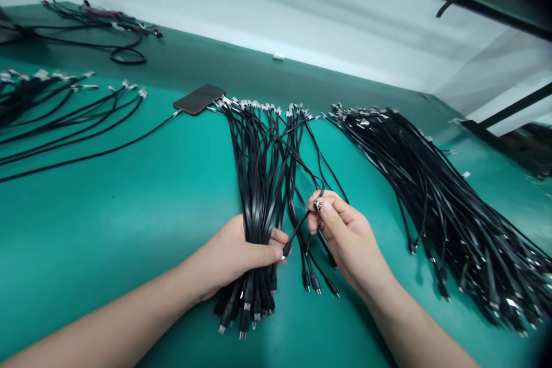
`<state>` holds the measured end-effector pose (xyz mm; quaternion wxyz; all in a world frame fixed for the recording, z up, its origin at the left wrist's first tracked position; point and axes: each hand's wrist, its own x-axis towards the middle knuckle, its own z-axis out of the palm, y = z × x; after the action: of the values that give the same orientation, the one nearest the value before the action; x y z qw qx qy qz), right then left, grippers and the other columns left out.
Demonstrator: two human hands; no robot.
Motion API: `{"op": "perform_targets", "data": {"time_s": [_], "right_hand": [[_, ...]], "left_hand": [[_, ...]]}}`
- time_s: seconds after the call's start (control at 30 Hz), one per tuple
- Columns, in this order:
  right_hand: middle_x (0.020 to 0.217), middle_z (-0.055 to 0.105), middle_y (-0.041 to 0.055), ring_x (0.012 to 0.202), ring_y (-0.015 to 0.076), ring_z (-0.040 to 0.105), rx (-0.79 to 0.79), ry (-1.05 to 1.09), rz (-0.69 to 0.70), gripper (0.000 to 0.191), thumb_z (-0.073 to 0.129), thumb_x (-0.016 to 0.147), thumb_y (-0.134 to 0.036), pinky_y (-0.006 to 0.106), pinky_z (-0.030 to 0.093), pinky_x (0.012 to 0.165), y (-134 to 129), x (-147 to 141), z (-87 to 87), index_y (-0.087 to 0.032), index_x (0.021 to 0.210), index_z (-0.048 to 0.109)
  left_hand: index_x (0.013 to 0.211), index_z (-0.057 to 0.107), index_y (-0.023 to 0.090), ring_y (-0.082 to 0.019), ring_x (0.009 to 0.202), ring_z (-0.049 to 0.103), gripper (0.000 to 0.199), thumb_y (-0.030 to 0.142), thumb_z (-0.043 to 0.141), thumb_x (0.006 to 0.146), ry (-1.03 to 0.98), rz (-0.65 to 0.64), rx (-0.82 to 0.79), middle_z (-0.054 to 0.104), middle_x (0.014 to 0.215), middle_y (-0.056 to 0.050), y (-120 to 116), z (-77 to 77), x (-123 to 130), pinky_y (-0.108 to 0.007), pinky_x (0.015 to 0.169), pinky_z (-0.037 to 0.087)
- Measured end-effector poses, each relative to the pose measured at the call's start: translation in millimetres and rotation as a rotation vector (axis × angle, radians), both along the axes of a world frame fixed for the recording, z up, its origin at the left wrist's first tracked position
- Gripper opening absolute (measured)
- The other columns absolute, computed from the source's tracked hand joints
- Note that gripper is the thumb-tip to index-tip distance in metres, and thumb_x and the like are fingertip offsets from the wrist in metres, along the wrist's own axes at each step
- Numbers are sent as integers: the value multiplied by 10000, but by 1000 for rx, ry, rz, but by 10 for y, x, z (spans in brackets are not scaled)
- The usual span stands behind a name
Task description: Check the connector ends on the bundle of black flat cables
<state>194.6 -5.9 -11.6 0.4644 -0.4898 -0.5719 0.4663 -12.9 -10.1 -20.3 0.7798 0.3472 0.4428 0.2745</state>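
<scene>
Round black cords [71, 124] curve at left; smooth green tabletop [99, 213] spreads between them and the left forearm [142, 307]. Past a flat, dark phone [199, 99], the left hand [235, 250] grips a bundle [257, 195] mid-table — glossy, ribbon-like cables, metal-tipped. The right hand [345, 227] pinches one slim cable [297, 232]; a green gap separates it from the thick heap [435, 184].

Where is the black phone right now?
In the head view, the phone lies left of centre toward the back of the green table, beside the pale far ends of the cable bundle that the left hand grips.
</scene>
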Motion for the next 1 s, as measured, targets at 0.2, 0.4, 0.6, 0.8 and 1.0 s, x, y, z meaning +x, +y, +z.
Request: {"op": "perform_targets", "data": {"time_s": [0.2,0.4,0.6,0.8,1.0], "right_hand": [[1045,537,44,777,143,606,85,-28,28,215,571,996,-395,336,547,765,-39,-86,15,-211,911,643],[1102,610,48,826,146,637,95,-146,54,144,511,1039,-328,302,535,732,-167,-20,17,-238,1048,622],[844,647,-15,701,119,577,160,-525,206,107,473,1038,-214,236,444,619,-248,-18,118,-231,1028,578],[701,600,-31,557,109,497,13,-643,242,165,478,1024,-243,237,368,501,-264,-60,122,-213,935,613],[637,585,-51,520,95,484,-53,-644,249,209,493,1024,-267,227,354,472,-271,-74,111,-214,842,583]], "left_hand": [[815,663,166,-186,740,710,224,242,845,709,54,-30,21,761,723,-27,0,29,16,-306,718,527],[767,638,174,-173,760,708,205,218,828,706,55,48,58,726,689,6,-17,43,64,-278,729,519],[744,625,180,-151,692,658,192,222,802,684,117,47,77,704,677,9,9,12,92,-249,662,493],[703,608,187,-123,611,513,184,300,753,724,278,-33,135,600,629,30,14,43,87,-236,561,402],[718,603,199,-103,574,470,155,268,741,725,277,-27,120,529,604,58,20,62,88,-213,522,380]]}}
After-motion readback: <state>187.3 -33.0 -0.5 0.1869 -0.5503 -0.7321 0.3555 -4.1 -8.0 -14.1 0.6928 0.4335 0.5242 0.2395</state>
